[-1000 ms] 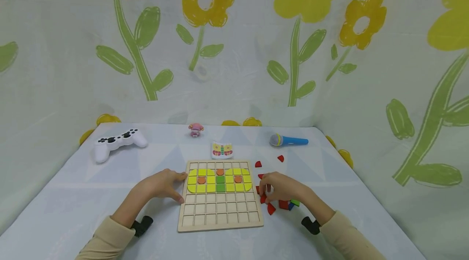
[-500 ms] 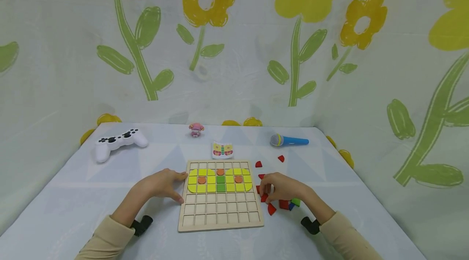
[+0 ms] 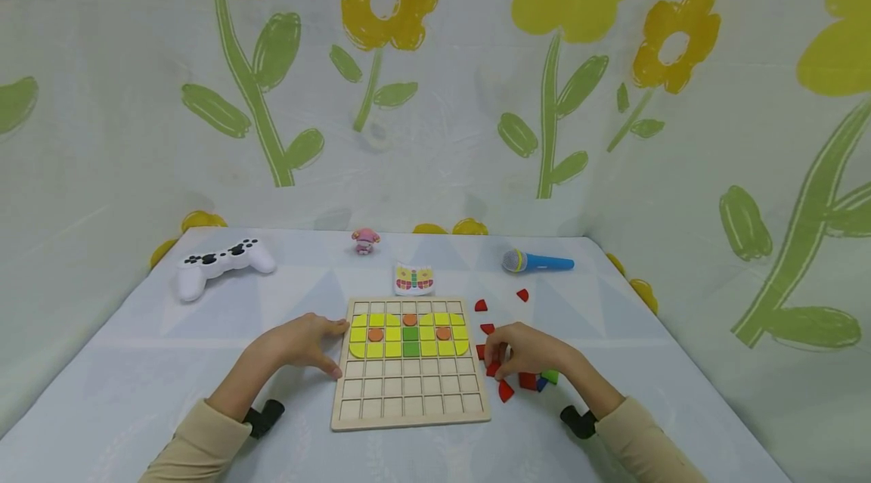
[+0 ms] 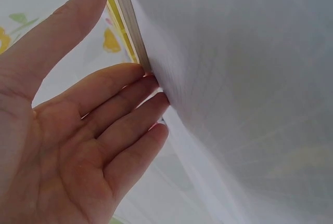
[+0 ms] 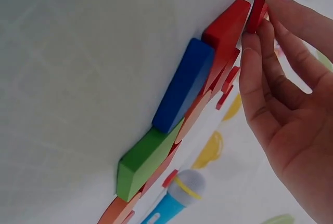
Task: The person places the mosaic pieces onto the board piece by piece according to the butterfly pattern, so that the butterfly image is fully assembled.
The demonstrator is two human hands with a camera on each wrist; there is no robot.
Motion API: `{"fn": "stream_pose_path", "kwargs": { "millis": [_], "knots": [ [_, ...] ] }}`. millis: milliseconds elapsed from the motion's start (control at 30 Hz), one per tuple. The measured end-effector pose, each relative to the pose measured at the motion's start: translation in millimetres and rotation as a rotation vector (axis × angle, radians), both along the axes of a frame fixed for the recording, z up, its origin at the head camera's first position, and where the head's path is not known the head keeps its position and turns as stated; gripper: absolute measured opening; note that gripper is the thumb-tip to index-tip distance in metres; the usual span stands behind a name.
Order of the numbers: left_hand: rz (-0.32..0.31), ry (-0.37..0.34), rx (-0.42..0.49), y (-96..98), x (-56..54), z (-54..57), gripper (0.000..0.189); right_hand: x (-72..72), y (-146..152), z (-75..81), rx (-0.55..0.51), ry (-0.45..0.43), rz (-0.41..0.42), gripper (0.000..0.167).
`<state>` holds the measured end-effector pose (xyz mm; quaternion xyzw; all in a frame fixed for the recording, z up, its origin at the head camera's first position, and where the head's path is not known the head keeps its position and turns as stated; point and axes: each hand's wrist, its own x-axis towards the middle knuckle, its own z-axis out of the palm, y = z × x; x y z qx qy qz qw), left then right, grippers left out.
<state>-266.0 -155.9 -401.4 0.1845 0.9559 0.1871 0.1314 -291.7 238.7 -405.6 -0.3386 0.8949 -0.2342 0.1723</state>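
A wooden grid board (image 3: 381, 411) lies on the table. Its upper part holds yellow tiles (image 3: 367, 349), green squares (image 3: 410, 341) and orange discs (image 3: 410, 320). My left hand (image 3: 299, 339) rests at the board's left side, fingers extended; in the left wrist view fingertips (image 4: 148, 78) meet its edge (image 4: 130, 24). Right of the board, my right hand (image 3: 524, 348) pinches a small red piece (image 5: 257, 11) between thumb and fingers, low over the table. Around that hand lie loose red pieces (image 3: 506, 391), a blue piece (image 5: 184, 86) and a green one (image 5: 148, 159).
Behind the board stands a small butterfly picture card (image 3: 413, 280). Farther back are a pink figurine (image 3: 365, 241) and a blue toy microphone (image 3: 537, 262). A white game controller (image 3: 221, 265) lies at the back left. Flower-printed cloth (image 3: 435, 165) surrounds the table.
My right fingertips have shifted very slightly to the right with the red piece. My left hand and the board hold still.
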Motion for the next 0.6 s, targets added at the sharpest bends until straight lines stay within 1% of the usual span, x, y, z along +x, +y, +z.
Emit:
{"fn": "stream_pose_path", "kwargs": {
  "millis": [267, 600],
  "knots": [
    [0.002, -0.006, -0.009, 0.1, -0.6, -0.7, 0.084, 1.8, 0.7, -2.2, 0.011, -0.007, -0.035, 0.018],
    [0.009, -0.007, -0.005, 0.5, -0.6, -1.1, 0.084, 5.9, 2.6, 0.3, -0.029, -0.023, -0.024, 0.019]
  ]
}}
